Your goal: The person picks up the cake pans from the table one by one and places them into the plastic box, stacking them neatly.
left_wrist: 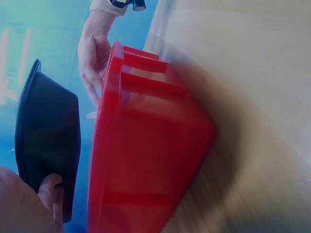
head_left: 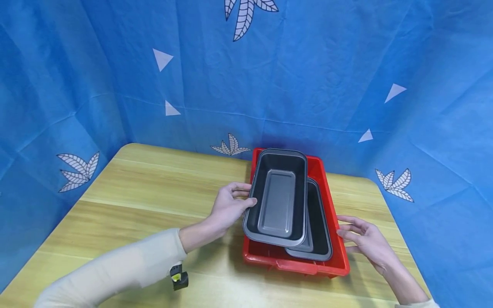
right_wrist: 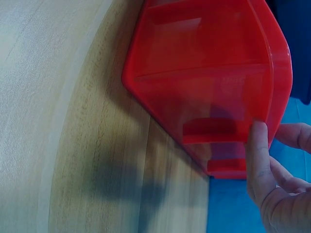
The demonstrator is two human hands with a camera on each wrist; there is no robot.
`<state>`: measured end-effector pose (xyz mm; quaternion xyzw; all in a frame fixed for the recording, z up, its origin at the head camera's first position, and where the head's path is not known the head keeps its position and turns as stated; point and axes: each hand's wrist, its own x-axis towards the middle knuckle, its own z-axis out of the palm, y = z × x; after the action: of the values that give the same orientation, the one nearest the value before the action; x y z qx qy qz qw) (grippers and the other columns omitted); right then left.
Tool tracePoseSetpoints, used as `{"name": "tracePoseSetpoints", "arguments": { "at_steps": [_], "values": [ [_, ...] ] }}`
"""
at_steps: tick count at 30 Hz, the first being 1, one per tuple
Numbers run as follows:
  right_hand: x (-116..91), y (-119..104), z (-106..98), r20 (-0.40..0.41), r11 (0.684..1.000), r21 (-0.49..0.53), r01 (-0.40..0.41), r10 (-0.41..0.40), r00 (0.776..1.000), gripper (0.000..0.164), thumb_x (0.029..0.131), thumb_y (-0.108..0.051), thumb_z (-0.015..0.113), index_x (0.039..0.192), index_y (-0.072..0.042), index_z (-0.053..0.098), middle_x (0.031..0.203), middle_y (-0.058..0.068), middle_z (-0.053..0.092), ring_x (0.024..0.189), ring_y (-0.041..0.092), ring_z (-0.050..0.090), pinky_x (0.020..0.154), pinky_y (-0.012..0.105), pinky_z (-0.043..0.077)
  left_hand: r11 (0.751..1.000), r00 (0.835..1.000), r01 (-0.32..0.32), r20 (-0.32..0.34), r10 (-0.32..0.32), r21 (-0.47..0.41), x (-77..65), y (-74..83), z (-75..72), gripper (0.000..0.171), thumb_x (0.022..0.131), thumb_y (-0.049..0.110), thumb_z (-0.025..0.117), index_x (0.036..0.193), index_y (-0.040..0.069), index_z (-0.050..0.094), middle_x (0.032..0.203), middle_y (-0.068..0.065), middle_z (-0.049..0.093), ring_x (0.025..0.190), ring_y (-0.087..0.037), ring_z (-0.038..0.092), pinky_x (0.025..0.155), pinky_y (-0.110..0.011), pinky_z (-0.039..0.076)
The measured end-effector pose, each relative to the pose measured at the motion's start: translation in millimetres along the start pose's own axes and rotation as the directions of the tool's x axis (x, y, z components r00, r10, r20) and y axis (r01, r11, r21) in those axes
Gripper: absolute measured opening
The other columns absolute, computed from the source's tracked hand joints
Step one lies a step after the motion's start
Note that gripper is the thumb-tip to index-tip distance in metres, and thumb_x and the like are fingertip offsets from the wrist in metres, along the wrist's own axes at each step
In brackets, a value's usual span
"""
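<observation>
My left hand (head_left: 231, 205) pinches the left long side of a dark grey loaf pan (head_left: 277, 201), thumb over the rim and fingers against the outer wall. The pan is tilted above a red plastic bin (head_left: 294, 266), its hollow facing up; in the left wrist view the pan (left_wrist: 48, 126) shows its dark outer side, apart from the bin. Under it, inside the bin, lie more dark pans (head_left: 320, 222), partly covered. At the bin's right long edge, my right hand (head_left: 366, 239) holds the rim between thumb and fingers, as the right wrist view also shows.
The bin stands on a wood-grain table (head_left: 154, 205), towards its right part. A blue cloth (head_left: 289, 77) with white leaf and triangle prints hangs behind and at both sides. A small black device (head_left: 179, 277) is attached at the left sleeve.
</observation>
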<state>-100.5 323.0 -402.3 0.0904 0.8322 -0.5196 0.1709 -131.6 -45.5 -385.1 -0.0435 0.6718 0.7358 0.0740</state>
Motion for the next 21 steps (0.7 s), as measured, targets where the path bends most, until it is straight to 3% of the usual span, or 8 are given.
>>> {"name": "tracePoseSetpoints", "arguments": {
  "at_steps": [6, 21],
  "values": [
    [-0.4, -0.1, 0.3, 0.001, 1.000, 0.006, 0.003, -0.003, 1.000, 0.065, 0.104, -0.018, 0.066, 0.158, 0.003, 0.039, 0.119, 0.010, 0.070, 0.095, 0.012, 0.074, 0.082, 0.040, 0.069, 1.000, 0.999, 0.018, 0.029, -0.018, 0.014, 3.1, -3.6, 14.5, 0.038, 0.091, -0.002, 0.074, 0.128, -0.001, 0.065, 0.118, -0.023, 0.072, 0.074, -0.012, 0.071, 0.063, -0.028, 0.065],
    [-0.2, 0.2, -0.1, 0.001, 1.000, 0.007, 0.003, -0.003, 1.000, 0.065, 0.104, -0.018, 0.066, 0.158, 0.003, 0.039, 0.117, 0.007, 0.070, 0.095, 0.010, 0.073, 0.082, 0.038, 0.068, 0.997, 0.994, 0.067, 0.082, -0.071, 0.047, 11.5, -15.6, 44.0, 0.040, 0.093, 0.004, 0.076, 0.130, 0.003, 0.062, 0.122, -0.019, 0.070, 0.091, -0.021, 0.073, 0.075, -0.035, 0.068]
  ]
}}
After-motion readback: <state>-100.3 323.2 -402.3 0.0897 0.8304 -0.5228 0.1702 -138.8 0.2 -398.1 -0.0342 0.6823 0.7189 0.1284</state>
